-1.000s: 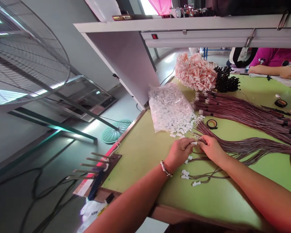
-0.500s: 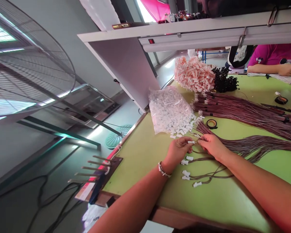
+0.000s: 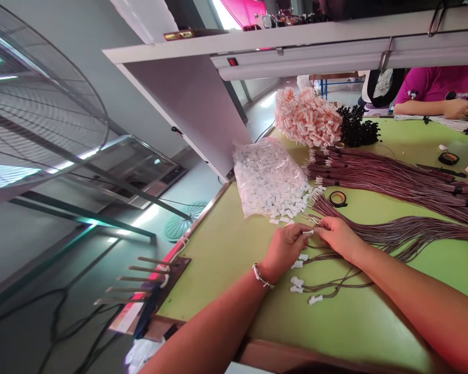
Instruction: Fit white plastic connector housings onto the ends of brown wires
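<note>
Between my hands is a small white plastic connector (image 3: 308, 232), pinched in the fingers of my left hand (image 3: 286, 246). My right hand (image 3: 337, 236) is closed on the end of a thin brown wire, right up against the connector; its fingertips partly hide the wire. Just beyond lie the bare ends of a brown wire bundle (image 3: 390, 228), which runs off to the right. Nearer me, several wires with white connectors (image 3: 297, 282) on their ends rest on the green table (image 3: 214, 259).
A clear bag of white connectors (image 3: 269, 176) spills open beyond my left hand. Behind are pink-white connectors (image 3: 308, 119), black parts (image 3: 359, 127), more brown wires (image 3: 390, 174) and a tape roll (image 3: 337, 198). A pegged rack (image 3: 167, 283) sits at the left edge. A person (image 3: 437, 93) works opposite.
The view has shifted slightly. My hands stay close together, and the connector and wire end have come nearer to each other.
</note>
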{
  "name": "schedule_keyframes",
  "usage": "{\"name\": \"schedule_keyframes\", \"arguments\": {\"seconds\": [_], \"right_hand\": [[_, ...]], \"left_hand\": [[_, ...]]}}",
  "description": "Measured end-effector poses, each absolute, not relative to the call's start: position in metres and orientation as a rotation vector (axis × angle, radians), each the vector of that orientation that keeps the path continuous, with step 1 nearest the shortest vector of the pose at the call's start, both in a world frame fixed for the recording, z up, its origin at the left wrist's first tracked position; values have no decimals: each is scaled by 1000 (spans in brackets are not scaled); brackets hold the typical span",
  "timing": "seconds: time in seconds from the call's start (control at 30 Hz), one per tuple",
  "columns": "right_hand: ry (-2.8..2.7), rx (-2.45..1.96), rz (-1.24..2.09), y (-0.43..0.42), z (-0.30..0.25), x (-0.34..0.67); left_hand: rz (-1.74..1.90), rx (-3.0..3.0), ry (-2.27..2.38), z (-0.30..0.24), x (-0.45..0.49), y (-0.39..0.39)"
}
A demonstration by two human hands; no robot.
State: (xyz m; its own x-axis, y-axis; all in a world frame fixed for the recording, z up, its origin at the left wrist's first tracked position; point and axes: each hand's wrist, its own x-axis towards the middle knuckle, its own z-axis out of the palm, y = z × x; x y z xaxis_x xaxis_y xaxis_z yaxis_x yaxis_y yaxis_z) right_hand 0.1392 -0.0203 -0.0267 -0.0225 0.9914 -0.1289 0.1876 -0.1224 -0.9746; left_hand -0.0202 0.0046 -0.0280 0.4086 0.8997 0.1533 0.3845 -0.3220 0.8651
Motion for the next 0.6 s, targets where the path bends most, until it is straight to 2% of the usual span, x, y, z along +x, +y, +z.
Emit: {"name": "schedule_keyframes", "arguments": {"seconds": [0.13,0.2,0.47,0.6], "right_hand": [[-1307,-1467,1285,-20,-24,141],[-1356,-1526,1200,-20,-22,143],[-2003,-1501,324,-31,-22,144],[-2160,-1541,97,-33,-22,143]], "left_hand": [[804,1686,1126,-29,-16,4],[784,1518,1128,-27,-14,3],[681,1262,975,-17,-19,6],[666,1241,962,-19,-21,9]]}}
